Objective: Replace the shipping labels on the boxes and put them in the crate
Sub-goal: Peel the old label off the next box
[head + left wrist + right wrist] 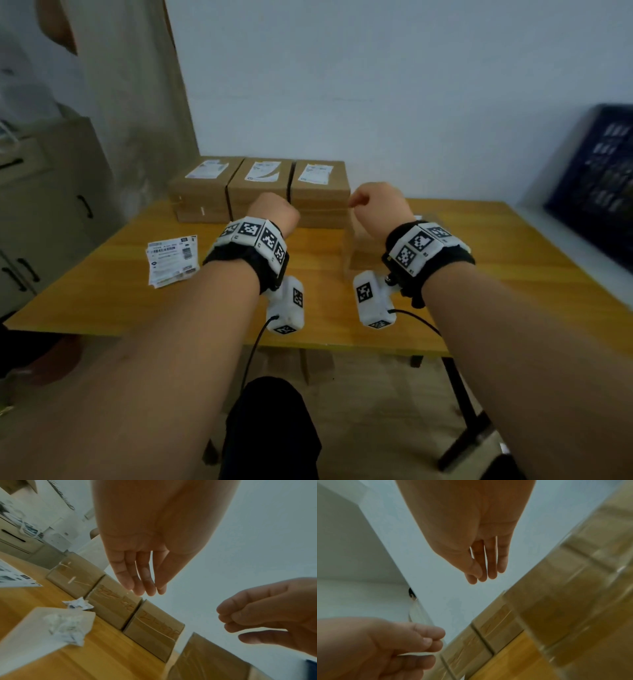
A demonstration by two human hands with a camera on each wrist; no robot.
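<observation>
Three brown cardboard boxes (260, 192) stand in a row at the back of the wooden table (102, 301), each with a white label (262, 170) on top. A stack of fresh labels (173, 258) lies at the left. Both hands hover above the table just in front of the row. My left hand (274, 212) hangs with loosely curled fingers and holds nothing that I can see. My right hand (376, 202) is loosely curled too, thumb near the forefinger, with nothing visible in it. A further box (209, 660) sits blurred below the right hand.
A dark blue crate (603, 178) leans on the ledge at the far right. In the left wrist view, a white tray (25, 646) holds crumpled paper, and another paper ball (78, 603) lies by the boxes. Cabinets (41, 212) stand to the left.
</observation>
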